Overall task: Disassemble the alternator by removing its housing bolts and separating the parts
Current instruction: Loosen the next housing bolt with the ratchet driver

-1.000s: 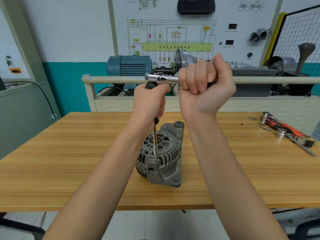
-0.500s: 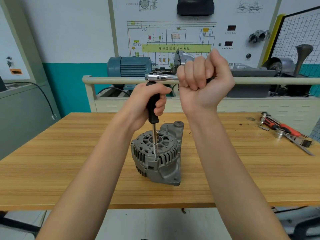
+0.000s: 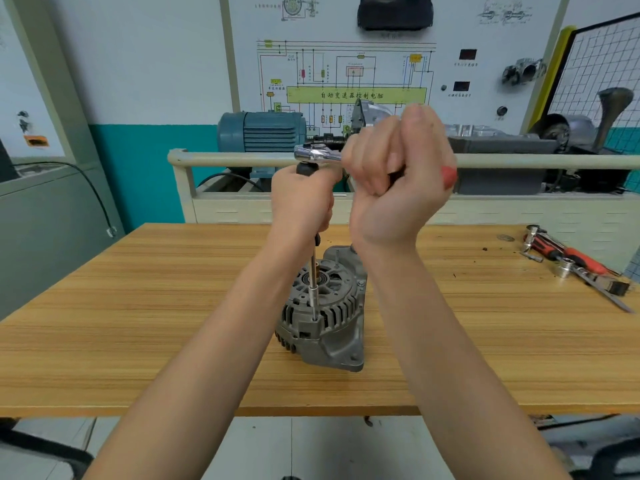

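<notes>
Alternator standing on the wooden tabletop, at its middle, with the finned housing still closed — the two shells are sitting together and no part is lying separated beside it. The left hand is wrapping its fingers round the black grip of a long extension shaft, which is running straight down to a housing bolt at the near rim of the casing. The right hand is clenching the handle of the ratchet; the chrome head is sitting on top of the shaft, and a red handle end is showing past the palm on the right.

Stage of work: early. The tool is engaging one bolt, and this bolt is still seated in its bore; whether it is already loosening cannot be judged, since the hand is blurred. No freed bolts are visible on the tabletop, though small ones could be escaping notice. Remaining — withdrawing this bolt, treating the other housing bolts likewise, then parting the shells and lifting out the inner parts.

Spare sockets and tools are lying at the far right of the tabletop, well apart from the alternator.
</notes>
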Available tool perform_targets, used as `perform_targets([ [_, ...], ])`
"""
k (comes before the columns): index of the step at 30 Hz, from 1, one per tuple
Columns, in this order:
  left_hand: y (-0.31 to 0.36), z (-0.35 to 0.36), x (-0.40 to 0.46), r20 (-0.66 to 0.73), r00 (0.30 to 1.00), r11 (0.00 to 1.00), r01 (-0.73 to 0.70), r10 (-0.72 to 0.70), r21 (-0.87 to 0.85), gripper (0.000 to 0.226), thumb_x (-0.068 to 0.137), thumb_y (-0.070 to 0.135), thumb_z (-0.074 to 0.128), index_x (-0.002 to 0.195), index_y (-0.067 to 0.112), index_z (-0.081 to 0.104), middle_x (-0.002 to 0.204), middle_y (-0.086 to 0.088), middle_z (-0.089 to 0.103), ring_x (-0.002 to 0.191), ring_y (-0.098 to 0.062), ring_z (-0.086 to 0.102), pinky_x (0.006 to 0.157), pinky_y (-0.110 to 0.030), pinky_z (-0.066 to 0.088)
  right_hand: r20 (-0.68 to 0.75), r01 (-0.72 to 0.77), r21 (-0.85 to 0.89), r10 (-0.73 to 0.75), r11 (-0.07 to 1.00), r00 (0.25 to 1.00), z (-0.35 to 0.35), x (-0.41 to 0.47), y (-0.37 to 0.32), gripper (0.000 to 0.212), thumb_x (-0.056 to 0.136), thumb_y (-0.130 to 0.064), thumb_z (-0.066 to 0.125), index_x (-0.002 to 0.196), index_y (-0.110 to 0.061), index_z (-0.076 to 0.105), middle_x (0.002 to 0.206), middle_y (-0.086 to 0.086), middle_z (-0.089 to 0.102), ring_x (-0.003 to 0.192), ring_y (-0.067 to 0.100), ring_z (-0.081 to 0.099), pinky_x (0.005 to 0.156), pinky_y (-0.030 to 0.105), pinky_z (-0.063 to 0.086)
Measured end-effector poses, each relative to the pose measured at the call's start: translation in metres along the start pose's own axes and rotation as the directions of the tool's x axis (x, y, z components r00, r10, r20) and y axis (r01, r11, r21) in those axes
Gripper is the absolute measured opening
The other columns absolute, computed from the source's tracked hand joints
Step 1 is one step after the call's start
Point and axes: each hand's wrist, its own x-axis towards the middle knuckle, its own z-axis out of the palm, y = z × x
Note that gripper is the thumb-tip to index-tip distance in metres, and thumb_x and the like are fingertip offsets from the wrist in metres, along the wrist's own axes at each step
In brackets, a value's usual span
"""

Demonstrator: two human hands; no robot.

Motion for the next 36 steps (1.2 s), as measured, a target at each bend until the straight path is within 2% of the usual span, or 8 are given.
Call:
perform_targets([
  [3, -0.004, 0.007, -0.005, -0.132, 0.984, 0.987, -0.099, 0.116, 0.126, 0.038, 0.09, 0.001, 0.052, 0.059, 0.018, 0.038, 0.056, 0.0, 0.04, 0.05, -0.013, 0.035, 0.048, -0.024, 0.031, 0.138, 0.263, -0.232, -0.236, 0.936, 0.962, 0.011, -0.016, 0.0, 0.023, 0.086, -0.006, 0.041, 0.072, -0.024, 0.042, 0.059, -0.008, 0.043, 0.045, 0.006, 0.033, 0.048, 0.025, 0.024],
  [6, -0.007, 0.007, -0.006, -0.137, 0.978, 0.983, -0.146, 0.16, 0.108, 0.04, 0.089, 0.001, 0.053, 0.058, 0.018, 0.035, 0.057, -0.002, 0.035, 0.056, -0.016, 0.031, 0.051, -0.028, 0.027, 0.146, 0.256, -0.218, -0.228, 0.942, 0.963, 0.01, -0.018, -0.002, 0.023, 0.085, -0.005, 0.04, 0.073, -0.025, 0.042, 0.059, -0.009, 0.043, 0.046, 0.003, 0.031, 0.049, 0.024, 0.023],
  [11, -0.002, -0.015, -0.001, 0.248, 0.968, 0.997, -0.011, 0.03, -0.079, 0.036, 0.083, -0.002, 0.058, 0.06, 0.016, 0.037, 0.045, 0.003, 0.033, 0.04, -0.012, 0.026, 0.042, -0.021, 0.021, -0.01, -0.189, 0.211, 0.195, 0.959, 0.981, -0.014, 0.013, -0.007, 0.052, 0.093, -0.007, 0.032, 0.042, -0.017, 0.037, 0.033, -0.006, 0.028, 0.033, 0.008, 0.016, 0.041, 0.021, 0.018],
  [14, 0.0, -0.028, 0.005, 0.528, 0.849, 0.991, 0.079, -0.011, -0.107, 0.032, 0.08, 0.01, 0.058, 0.053, 0.016, 0.041, 0.044, 0.003, 0.036, 0.037, -0.011, 0.029, 0.042, -0.02, 0.024, -0.066, -0.402, 0.517, 0.503, 0.756, 0.862, -0.032, 0.03, 0.001, 0.063, 0.1, -0.016, 0.026, 0.037, -0.015, 0.036, 0.03, -0.004, 0.024, 0.036, 0.011, 0.007, 0.039, 0.02, 0.017],
  [17, 0.0, -0.026, 0.006, 0.632, 0.774, 0.98, 0.155, -0.045, -0.12, 0.039, 0.081, 0.011, 0.055, 0.047, 0.017, 0.036, 0.037, 0.006, 0.029, 0.029, -0.006, 0.023, 0.036, -0.016, 0.021, -0.069, -0.417, 0.692, 0.629, 0.589, 0.774, -0.046, 0.037, 0.011, 0.061, 0.099, -0.019, 0.029, 0.038, -0.014, 0.034, 0.03, -0.003, 0.024, 0.036, 0.01, 0.007, 0.037, 0.019, 0.016],
  [26, -0.005, 0.0, -0.002, 0.072, 0.997, 0.999, -0.023, 0.025, -0.033, 0.041, 0.086, -0.001, 0.055, 0.058, 0.018, 0.032, 0.04, 0.007, 0.026, 0.033, -0.01, 0.019, 0.039, -0.016, 0.017, -0.183, -0.416, 0.652, 0.664, 0.634, 0.725, -0.047, 0.039, 0.007, 0.051, 0.097, -0.018, 0.041, 0.046, -0.014, 0.037, 0.038, -0.004, 0.028, 0.03, 0.01, 0.027, 0.035, 0.022, 0.027],
  [31, 0.002, -0.006, -0.002, 0.056, 0.998, 0.995, -0.008, 0.014, -0.103, 0.04, 0.087, 0.0, 0.054, 0.061, 0.02, 0.032, 0.04, 0.007, 0.026, 0.034, -0.009, 0.018, 0.038, -0.018, 0.015, -0.236, -0.493, 0.5, 0.659, 0.713, 0.714, -0.035, 0.04, 0.007, 0.038, 0.095, -0.027, 0.053, 0.061, -0.015, 0.041, 0.049, -0.003, 0.037, 0.041, 0.011, 0.038, 0.049, 0.024, 0.04],
  [36, 0.021, -0.017, 0.004, 0.036, 0.998, 0.986, -0.054, 0.06, -0.155, 0.04, 0.088, 0.002, 0.054, 0.059, 0.02, 0.032, 0.039, 0.008, 0.027, 0.033, -0.008, 0.018, 0.036, -0.018, 0.017, -0.091, -0.592, 0.35, 0.656, 0.726, 0.75, -0.027, 0.041, 0.008, 0.023, 0.096, -0.025, 0.054, 0.078, -0.011, 0.049, 0.073, 0.006, 0.055, 0.071, 0.018, 0.059, 0.078, 0.031, 0.052],
])
